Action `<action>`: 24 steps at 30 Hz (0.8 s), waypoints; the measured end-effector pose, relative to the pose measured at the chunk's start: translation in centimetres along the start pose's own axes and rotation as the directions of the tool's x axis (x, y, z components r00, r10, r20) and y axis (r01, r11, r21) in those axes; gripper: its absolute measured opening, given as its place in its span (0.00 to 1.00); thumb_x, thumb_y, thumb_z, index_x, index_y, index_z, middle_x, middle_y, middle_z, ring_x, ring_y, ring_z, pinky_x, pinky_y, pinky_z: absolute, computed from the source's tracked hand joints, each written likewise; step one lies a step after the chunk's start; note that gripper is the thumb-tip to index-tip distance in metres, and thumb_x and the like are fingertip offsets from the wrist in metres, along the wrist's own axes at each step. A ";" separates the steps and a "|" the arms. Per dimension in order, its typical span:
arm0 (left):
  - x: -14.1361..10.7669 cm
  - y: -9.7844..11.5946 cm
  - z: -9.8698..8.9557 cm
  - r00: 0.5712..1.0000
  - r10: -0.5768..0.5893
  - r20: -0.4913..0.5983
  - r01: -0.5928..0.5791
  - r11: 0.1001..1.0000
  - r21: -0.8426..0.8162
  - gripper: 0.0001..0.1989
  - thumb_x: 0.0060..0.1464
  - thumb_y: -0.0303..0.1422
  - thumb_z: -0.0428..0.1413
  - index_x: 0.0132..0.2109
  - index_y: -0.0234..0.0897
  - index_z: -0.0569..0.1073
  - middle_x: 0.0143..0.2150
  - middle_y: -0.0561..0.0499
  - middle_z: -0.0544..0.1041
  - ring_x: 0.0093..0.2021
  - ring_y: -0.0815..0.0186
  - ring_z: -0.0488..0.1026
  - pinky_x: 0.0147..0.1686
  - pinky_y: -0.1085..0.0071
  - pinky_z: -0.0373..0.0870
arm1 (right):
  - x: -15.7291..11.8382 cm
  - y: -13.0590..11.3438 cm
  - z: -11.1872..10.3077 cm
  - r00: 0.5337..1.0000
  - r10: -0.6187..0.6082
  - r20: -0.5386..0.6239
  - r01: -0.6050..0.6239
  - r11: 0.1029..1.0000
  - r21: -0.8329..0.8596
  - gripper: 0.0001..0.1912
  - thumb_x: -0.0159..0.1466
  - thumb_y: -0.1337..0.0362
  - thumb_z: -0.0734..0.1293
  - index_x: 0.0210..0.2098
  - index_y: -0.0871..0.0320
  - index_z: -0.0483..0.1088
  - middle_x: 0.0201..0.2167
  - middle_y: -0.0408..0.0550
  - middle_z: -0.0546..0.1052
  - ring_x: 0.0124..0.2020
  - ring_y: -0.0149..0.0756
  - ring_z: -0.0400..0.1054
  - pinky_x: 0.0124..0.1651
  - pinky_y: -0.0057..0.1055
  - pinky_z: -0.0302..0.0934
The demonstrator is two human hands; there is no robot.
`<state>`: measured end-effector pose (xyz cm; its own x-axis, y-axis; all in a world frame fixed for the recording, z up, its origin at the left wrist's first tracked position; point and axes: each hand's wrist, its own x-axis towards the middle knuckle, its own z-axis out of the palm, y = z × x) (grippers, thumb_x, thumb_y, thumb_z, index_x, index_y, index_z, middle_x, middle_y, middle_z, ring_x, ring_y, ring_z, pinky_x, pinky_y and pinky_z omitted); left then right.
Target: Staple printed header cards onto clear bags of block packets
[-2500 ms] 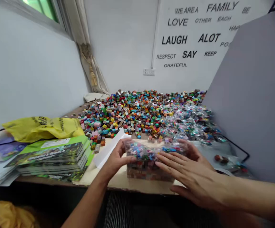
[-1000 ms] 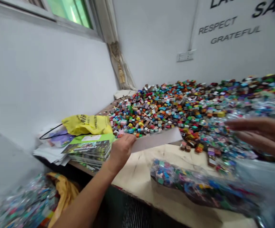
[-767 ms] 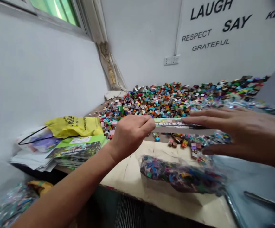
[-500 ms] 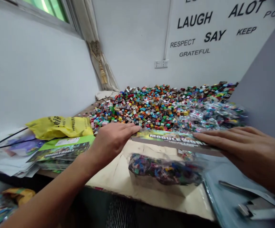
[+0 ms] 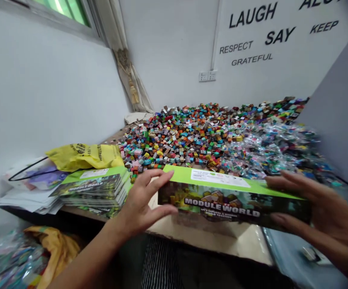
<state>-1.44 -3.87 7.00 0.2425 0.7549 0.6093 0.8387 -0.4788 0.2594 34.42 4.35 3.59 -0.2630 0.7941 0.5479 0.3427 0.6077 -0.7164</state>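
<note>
Between my hands is a printed cardboard box (image 5: 222, 204) with a green top, a white label and the words MODULE WORLD on its dark front. My left hand (image 5: 145, 202) grips the left end, fingers at the top edge and thumb low on the front. At the right end, my right hand (image 5: 315, 212) has its fingers over the top and its thumb against the front. The bag of mixed small bricks seen earlier is now hidden; I cannot tell whether it is inside or behind the box. Below the box shows the cream tabletop (image 5: 252, 247).
Loose coloured bricks (image 5: 186, 136) are heaped along the wall, with bagged bricks (image 5: 270, 148) to their right. Leftward lie a stack of flat printed cartons (image 5: 92, 188), a yellow bag (image 5: 85, 156) and papers (image 5: 31, 196). Filled bags (image 5: 14, 261) lie low at left.
The printed cardboard went from a flattened strip above the brick bag to a raised box shape with its front facing me. My thumbs have come round to its front; the bag is now covered.
</note>
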 end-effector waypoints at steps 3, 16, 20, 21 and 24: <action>2.4 0.0 -0.3 0.997 -0.072 0.022 0.071 0.996 0.054 0.18 0.49 0.45 0.64 0.46 0.43 0.78 0.45 0.47 0.77 0.50 0.53 0.68 0.55 0.55 0.60 | 0.7 1.1 0.7 0.989 0.148 0.005 -0.145 0.960 0.240 0.32 0.55 0.57 0.74 0.58 0.41 0.65 0.48 0.48 0.77 0.49 0.47 0.73 0.43 0.38 0.74; -0.3 -0.9 2.2 0.864 -0.476 0.163 0.434 0.540 -0.722 0.22 0.44 0.35 0.68 0.46 0.39 0.71 0.44 0.49 0.76 0.41 0.63 0.73 0.39 0.70 0.71 | -2.3 2.1 4.3 0.958 0.274 -0.085 -0.224 0.898 0.378 0.20 0.53 0.60 0.75 0.45 0.47 0.72 0.41 0.42 0.79 0.40 0.38 0.75 0.41 0.28 0.73; -1.4 -0.6 3.3 0.851 -0.500 0.161 0.460 0.561 -0.688 0.20 0.44 0.36 0.68 0.43 0.38 0.73 0.41 0.49 0.77 0.40 0.63 0.74 0.41 0.70 0.71 | -2.6 1.5 4.3 0.943 0.323 -0.078 -0.276 0.891 0.359 0.21 0.52 0.59 0.76 0.44 0.45 0.72 0.41 0.40 0.79 0.40 0.36 0.75 0.43 0.27 0.72; -1.4 -0.7 3.6 0.851 -0.514 0.108 0.439 0.584 -0.683 0.19 0.44 0.36 0.68 0.43 0.38 0.73 0.40 0.50 0.77 0.40 0.64 0.74 0.41 0.70 0.71 | -2.4 1.4 4.4 0.934 0.342 -0.104 -0.288 0.892 0.347 0.19 0.51 0.59 0.77 0.42 0.46 0.73 0.39 0.39 0.79 0.39 0.34 0.74 0.43 0.26 0.71; -0.9 -0.7 4.3 0.841 -0.538 -0.053 0.365 0.637 -0.679 0.17 0.44 0.35 0.68 0.40 0.39 0.72 0.37 0.52 0.76 0.37 0.66 0.73 0.39 0.72 0.71 | -1.4 1.2 5.0 0.906 0.369 -0.207 -0.280 0.890 0.360 0.16 0.49 0.59 0.78 0.37 0.48 0.75 0.33 0.38 0.78 0.35 0.31 0.72 0.42 0.24 0.69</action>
<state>-0.19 -2.27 3.06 -0.2735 0.8689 0.4126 0.2918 -0.3338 0.8963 30.70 3.98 -0.21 0.0744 0.9439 0.3218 0.0535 0.3185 -0.9464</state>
